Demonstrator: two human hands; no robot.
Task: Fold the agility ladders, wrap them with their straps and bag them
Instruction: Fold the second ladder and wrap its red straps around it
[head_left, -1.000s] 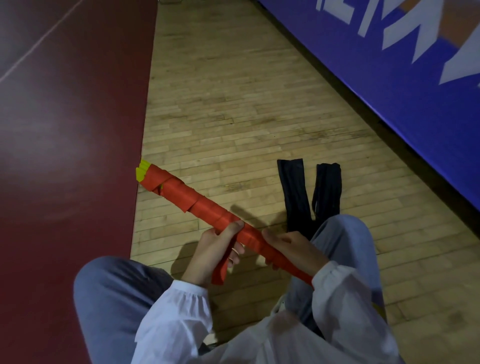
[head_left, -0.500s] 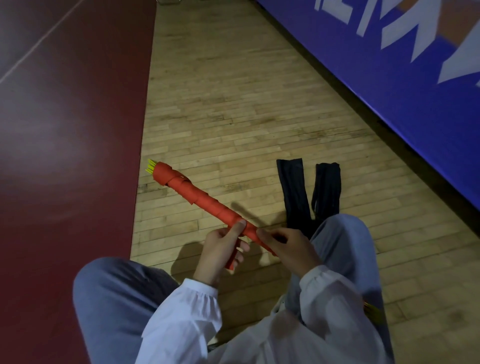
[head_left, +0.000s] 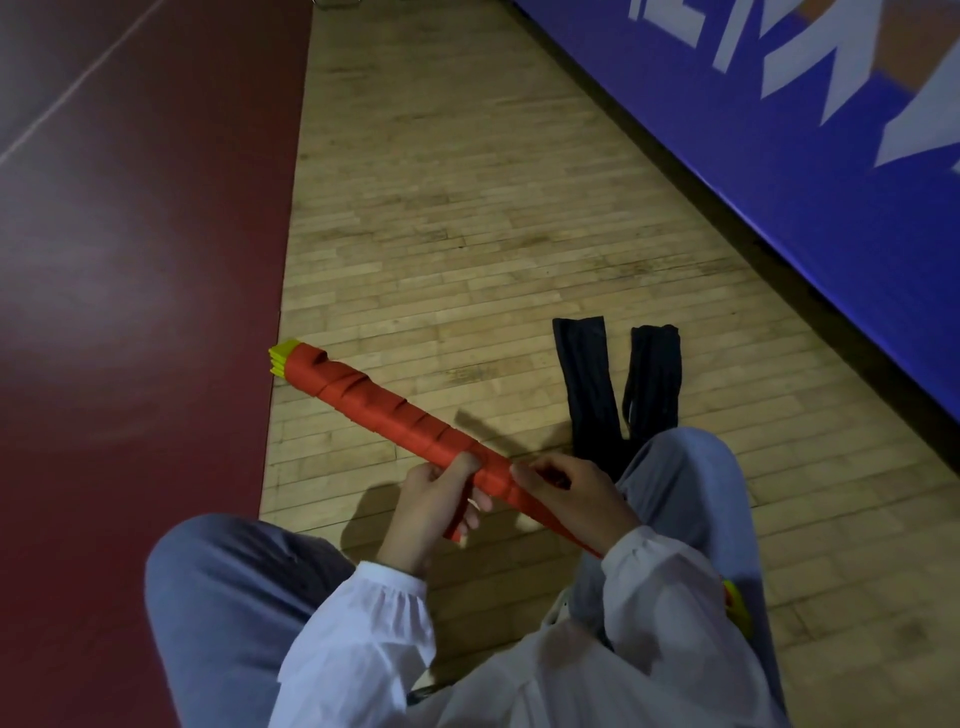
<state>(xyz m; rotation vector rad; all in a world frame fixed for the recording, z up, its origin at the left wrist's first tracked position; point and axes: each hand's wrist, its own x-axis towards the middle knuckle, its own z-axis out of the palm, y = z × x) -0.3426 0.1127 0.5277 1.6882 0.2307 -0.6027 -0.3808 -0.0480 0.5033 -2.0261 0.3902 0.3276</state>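
At far left: red floor (head_left: 130, 312), smooth with a dull sheen, crossed by a thin pale line (head_left: 78, 88).
Wood floor (head_left: 467, 208): narrow, pale, worn planks between the red floor and the banner.
Ladder (head_left: 374, 410): folded into a long stick-shaped bundle, held above the wood floor and slanting from upper left down to the person's lap. Flat yellow rungs (head_left: 283, 356) stick out stacked at its far end.
Strap (head_left: 358, 387): flat red webbing, wound in overlapping spiral turns along the ladder. Its loose end hangs down through the left fingers.
Left hand (head_left: 431, 512): holds the ladder, thumb on top, fingers curled below.
Right hand (head_left: 576, 499): grips the ladder's near part, fingers curled round it, just beside the left hand.
Bags (head_left: 587, 384): two long, flat, creased pieces of black cloth side by side on the wood, near ends hidden behind the right knee.
Clothes: grey trousers (head_left: 223, 587), knees raised. White gathered sleeves (head_left: 384, 613).
Banner (head_left: 779, 182): smooth blue sheet along the right. The large white letters are cut off by the frame edge and cannot be read.
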